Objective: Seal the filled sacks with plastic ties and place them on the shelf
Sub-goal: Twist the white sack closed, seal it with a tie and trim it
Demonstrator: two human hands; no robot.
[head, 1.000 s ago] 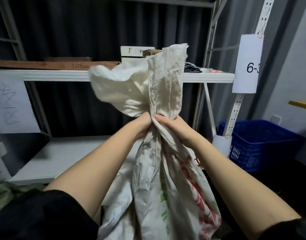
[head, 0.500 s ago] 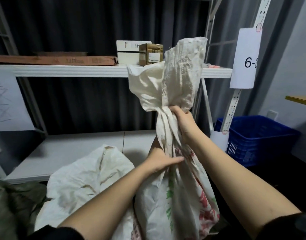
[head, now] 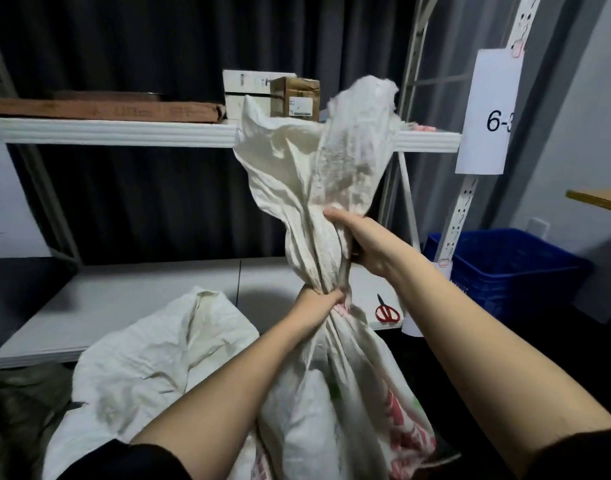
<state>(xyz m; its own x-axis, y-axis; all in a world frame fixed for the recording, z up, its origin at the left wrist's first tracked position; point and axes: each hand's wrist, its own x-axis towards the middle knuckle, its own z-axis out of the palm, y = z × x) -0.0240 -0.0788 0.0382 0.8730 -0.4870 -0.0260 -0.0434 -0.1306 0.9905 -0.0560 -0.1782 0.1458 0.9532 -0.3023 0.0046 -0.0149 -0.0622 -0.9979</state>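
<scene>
A filled white woven sack (head: 349, 403) with red and green print stands upright in front of me. Its loose top is bunched into a twisted neck, and the mouth flares open above. My right hand (head: 361, 242) is closed around the upper part of the neck. My left hand (head: 319, 301) squeezes the neck lower down, just above the bulging contents. The white lower shelf (head: 151, 299) lies behind the sack. No plastic tie shows.
A second white sack (head: 151, 365) lies slumped at the lower left. Red-handled scissors (head: 386, 310) rest on the lower shelf at right. The upper shelf (head: 117, 131) carries cardboard boxes (head: 299, 97). A blue crate (head: 505, 268) sits right of the rack post.
My left hand has slid down the neck from beside my right hand to a lower grip. The neck is now twisted tighter, and the second sack and scissors have come into view.
</scene>
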